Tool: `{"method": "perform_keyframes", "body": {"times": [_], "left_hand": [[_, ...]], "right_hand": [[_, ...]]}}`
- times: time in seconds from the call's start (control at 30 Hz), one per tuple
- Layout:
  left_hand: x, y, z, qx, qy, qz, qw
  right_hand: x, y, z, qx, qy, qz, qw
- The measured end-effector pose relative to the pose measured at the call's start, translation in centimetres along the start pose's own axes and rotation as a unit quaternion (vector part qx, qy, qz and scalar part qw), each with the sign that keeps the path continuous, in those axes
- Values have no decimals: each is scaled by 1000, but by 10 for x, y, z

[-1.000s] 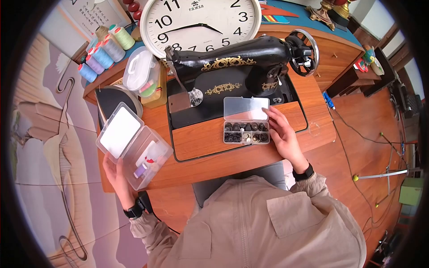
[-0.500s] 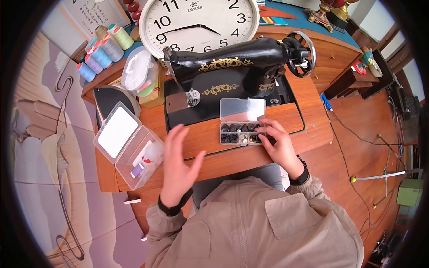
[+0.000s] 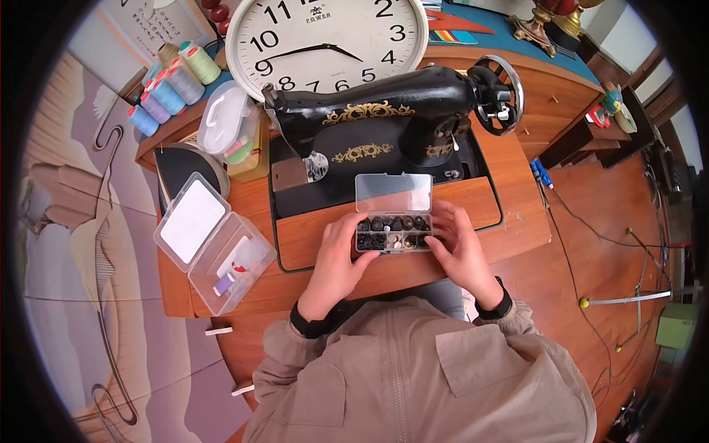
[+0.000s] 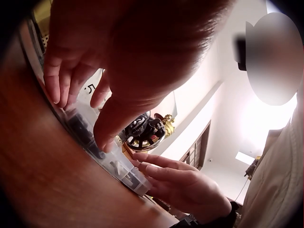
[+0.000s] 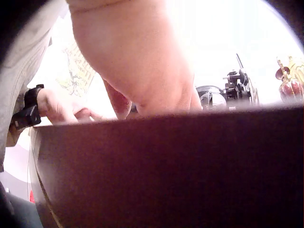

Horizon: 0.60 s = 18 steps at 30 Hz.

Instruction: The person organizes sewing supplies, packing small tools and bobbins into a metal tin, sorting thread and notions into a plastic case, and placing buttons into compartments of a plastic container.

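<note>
A small clear compartment box [image 3: 394, 242], lid raised, holds black bobbin-like pieces and some pale ones in the head view. The left hand [image 3: 338, 258] grips its left end, thumb at the front edge. At the right end the right hand [image 3: 461, 249] holds it between thumb and fingers. The left wrist view shows the box [image 4: 121, 171] with the left hand [image 4: 118, 71] over one end and the right hand [image 4: 185, 185] at the other. Table edge hides the box in the right wrist view, where the right hand [image 5: 142, 61] looms large.
Behind the box stands a black sewing machine [image 3: 369, 107], with a big clock [image 3: 325, 44] beyond. An open clear box [image 3: 229, 266] with a purple item sits on the table's left. Farther back are a lidded container [image 3: 229, 122] and thread spools [image 3: 173, 85].
The left hand has left the open box on the left and come across to the compartment box. That box has shifted slightly toward the body, and the right hand has moved from its lid to its end.
</note>
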State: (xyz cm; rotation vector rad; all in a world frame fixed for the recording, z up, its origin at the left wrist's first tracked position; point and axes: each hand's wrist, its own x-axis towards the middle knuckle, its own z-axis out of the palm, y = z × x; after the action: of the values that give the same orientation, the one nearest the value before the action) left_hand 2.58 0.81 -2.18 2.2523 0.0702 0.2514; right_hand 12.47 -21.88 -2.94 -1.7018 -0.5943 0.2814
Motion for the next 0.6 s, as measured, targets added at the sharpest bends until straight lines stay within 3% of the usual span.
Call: {"method": "perform_keyframes", "body": {"times": [0.07,0.2,0.27,0.4,0.47,0.6], "left_hand": [[2,-2,-1,-33,-18,-27,999],[4,-8,-1,-27,-23,-3,999],[3,-9,-1,-19,-16,8,1000],[4,-3,-7,-76,-39,-23,996],[5,-2,-11,-101,-57,-37,993],[11,-5,-22,-98,-65,26,993]], "right_hand": [[-1,-4,-4,94,7,60,994],[8,12,-17,116,-3,105,988],[11,12,-21,198,-40,179,963],[20,2,-27,223,-82,213,948],[24,0,-30,252,-109,281,920],[37,-9,-33,248,-161,310,903]]}}
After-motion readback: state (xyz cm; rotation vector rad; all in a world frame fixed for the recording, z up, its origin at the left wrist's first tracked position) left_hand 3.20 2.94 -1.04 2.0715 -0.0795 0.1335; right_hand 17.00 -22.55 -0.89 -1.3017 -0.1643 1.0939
